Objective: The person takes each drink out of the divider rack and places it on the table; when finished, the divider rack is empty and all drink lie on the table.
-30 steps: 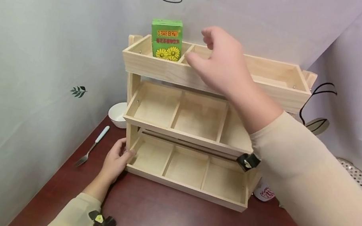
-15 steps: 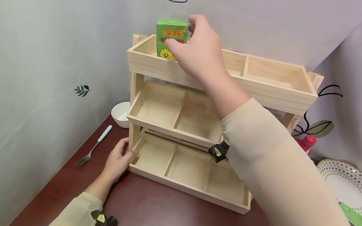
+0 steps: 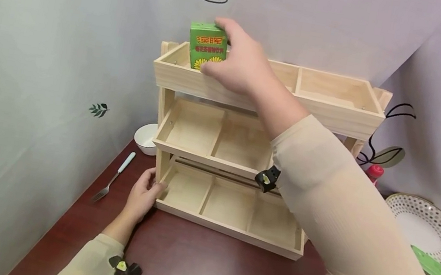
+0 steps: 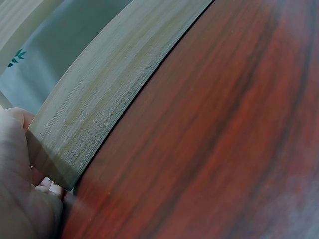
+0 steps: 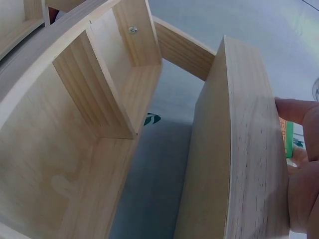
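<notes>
A green chrysanthemum tea carton point(image 3: 208, 47) stands upright in the left compartment of the top tray of a three-tier wooden rack point(image 3: 270, 104). My right hand point(image 3: 242, 63) holds the carton at its right side, thumb low on the front and fingers behind the upper right edge. In the right wrist view only a green and orange strip of the carton point(image 5: 288, 137) shows past the tray's front board. My left hand point(image 3: 143, 195) grips the lower left corner of the rack. The left wrist view shows that hand point(image 4: 25, 184) around the end of the bottom board point(image 4: 99, 94).
On the left lie a fork point(image 3: 113, 176) and a white bowl point(image 3: 146, 138). To the right are a red-capped bottle point(image 3: 374, 172), a dotted-rim plate point(image 3: 426, 228) and another green carton point(image 3: 430, 267), partly behind my sleeve. Cloth walls stand behind and left.
My right hand has moved left along the top tray to the green carton, and its thumb has lowered on the carton's front. My left hand stays at the rack's corner.
</notes>
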### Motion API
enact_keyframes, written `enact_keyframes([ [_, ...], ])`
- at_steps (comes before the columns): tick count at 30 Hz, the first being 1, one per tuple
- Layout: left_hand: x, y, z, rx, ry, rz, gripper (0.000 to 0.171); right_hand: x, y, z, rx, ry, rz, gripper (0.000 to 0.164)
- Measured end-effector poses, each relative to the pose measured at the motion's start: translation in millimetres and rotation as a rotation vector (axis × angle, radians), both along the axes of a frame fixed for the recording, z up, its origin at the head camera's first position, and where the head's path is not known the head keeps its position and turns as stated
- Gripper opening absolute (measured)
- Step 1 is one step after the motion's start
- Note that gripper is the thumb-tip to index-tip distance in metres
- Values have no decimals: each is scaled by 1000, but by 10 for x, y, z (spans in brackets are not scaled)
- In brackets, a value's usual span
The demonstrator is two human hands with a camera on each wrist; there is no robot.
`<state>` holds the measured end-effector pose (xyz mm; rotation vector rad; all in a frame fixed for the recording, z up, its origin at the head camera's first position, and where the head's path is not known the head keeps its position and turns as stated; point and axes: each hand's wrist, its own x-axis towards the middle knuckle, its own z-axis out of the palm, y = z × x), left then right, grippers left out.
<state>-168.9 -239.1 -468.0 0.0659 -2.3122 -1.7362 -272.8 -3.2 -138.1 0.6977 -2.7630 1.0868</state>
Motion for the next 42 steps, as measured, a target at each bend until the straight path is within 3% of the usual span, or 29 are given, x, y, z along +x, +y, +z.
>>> enact_keyframes([
  [4,-1,13,-16,4,-4,2,43,-8,20,-10,-31,-21,18,86],
  [12,-8,23,-12,3,2,-3,43,-45,27,4,-122,-23,-4,53],
  [19,-13,31,-26,10,3,-8,44,-38,52,-21,-231,-20,14,43],
  [27,-14,27,-24,7,10,5,41,0,145,-45,-332,-40,132,53],
  [30,-13,37,-18,1,10,0,42,-12,163,-64,-315,-16,149,59],
  [37,-19,52,-32,4,18,-6,42,-4,178,-92,-321,34,163,55],
  [40,-22,56,-33,-1,16,-14,43,74,197,-95,-392,56,178,53],
  [42,-22,52,-23,-6,15,-13,43,153,207,-93,-497,84,209,51],
])
